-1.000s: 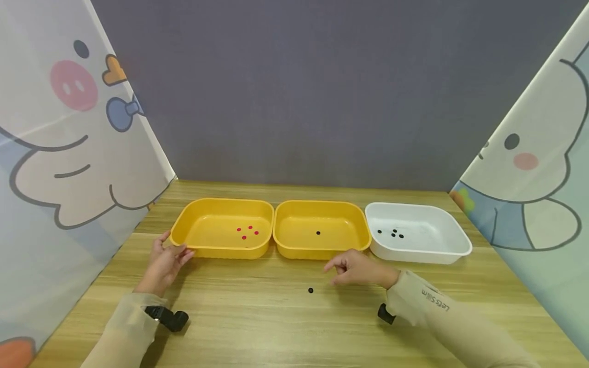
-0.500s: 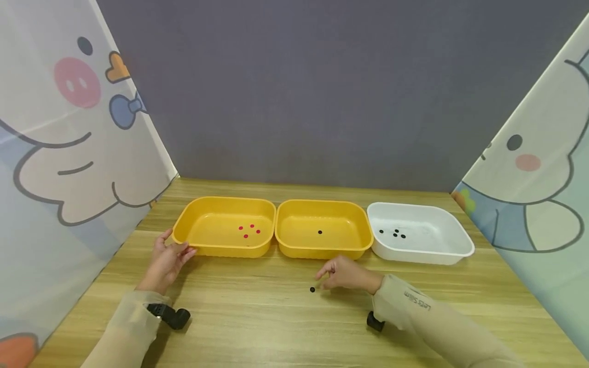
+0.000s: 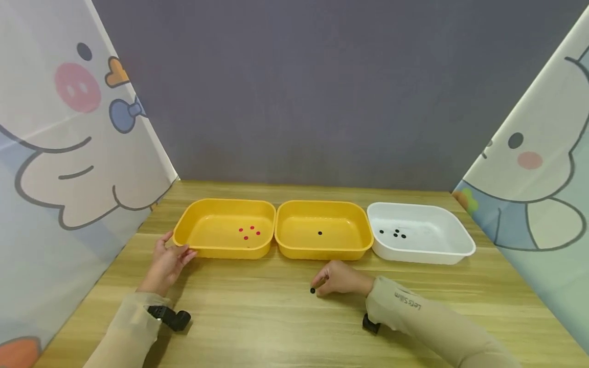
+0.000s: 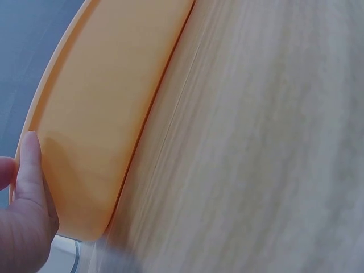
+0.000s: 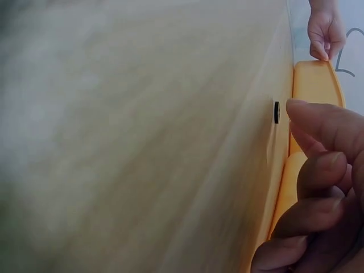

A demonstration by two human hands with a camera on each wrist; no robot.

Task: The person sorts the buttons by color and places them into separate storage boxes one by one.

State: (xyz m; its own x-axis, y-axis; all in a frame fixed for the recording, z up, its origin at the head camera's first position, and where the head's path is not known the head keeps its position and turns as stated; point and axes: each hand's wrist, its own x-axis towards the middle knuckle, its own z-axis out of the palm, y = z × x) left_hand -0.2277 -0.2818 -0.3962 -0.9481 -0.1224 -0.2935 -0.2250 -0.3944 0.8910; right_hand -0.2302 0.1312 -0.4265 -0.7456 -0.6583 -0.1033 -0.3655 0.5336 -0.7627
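Observation:
My left hand (image 3: 166, 261) grips the near left corner of the left yellow tray (image 3: 225, 252), thumb and fingers at its rim. In the left wrist view, its fingers lie against the tray's outer wall (image 4: 96, 131). In front of the middle yellow tray (image 3: 324, 253), my right hand (image 3: 342, 277) reaches down to a small round black button (image 3: 312, 291) on the wooden table. The right wrist view shows the thumb (image 5: 318, 116) just short of this button (image 5: 276, 112), with the index finger mostly hidden behind it and the other fingers bent.
Several small red buttons (image 3: 246, 238) lie in the left tray. A single black button (image 3: 320, 233) is in the middle one. To the right stands a white tray (image 3: 421, 255) with several black buttons (image 3: 395, 235). Printed side panels and a grey back panel (image 3: 294, 102) enclose the table.
My right hand has moved left and down to the black button on the table, its thumb and index finger coming close around it. The left hand has stayed on the left tray's corner.

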